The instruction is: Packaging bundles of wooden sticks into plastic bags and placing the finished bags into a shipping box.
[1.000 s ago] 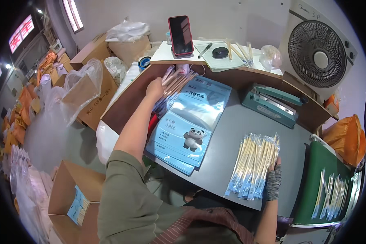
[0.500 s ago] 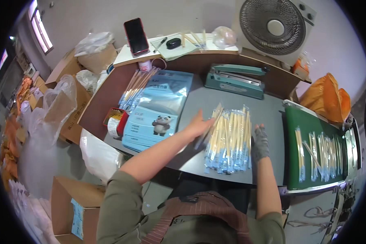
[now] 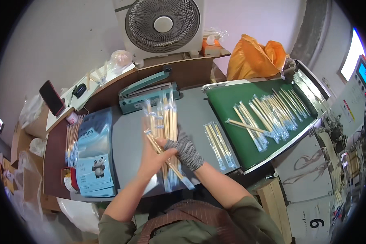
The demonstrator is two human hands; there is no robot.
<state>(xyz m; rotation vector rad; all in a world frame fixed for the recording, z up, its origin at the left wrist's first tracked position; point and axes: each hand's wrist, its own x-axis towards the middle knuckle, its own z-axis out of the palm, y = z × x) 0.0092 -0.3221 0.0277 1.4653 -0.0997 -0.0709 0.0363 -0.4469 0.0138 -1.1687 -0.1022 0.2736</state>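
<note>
Both my hands hold a bundle of wrapped chopsticks over the near middle of the grey table, its blue wrapper ends mostly toward me. Bare, my left hand grips the bundle's left side with its thumb across the front. One slanting chopstick packet crosses the bundle under that thumb, its blue end down to the right. My right hand, in a grey fingerless glove, closes round the bundle from the right. Several chopstick packets lie on the table to the right of my hands.
A green conveyor belt at right carries more chopstick packets. A teal heat sealer stands behind the bundle. Printed blue bags are stacked at left, beside a red box and loose chopsticks. A fan stands at the back.
The view has turned right. The chopsticks that lay piled on the table are now gathered between both hands, with several packets left to the right. My right hand has closed on the bundle.
</note>
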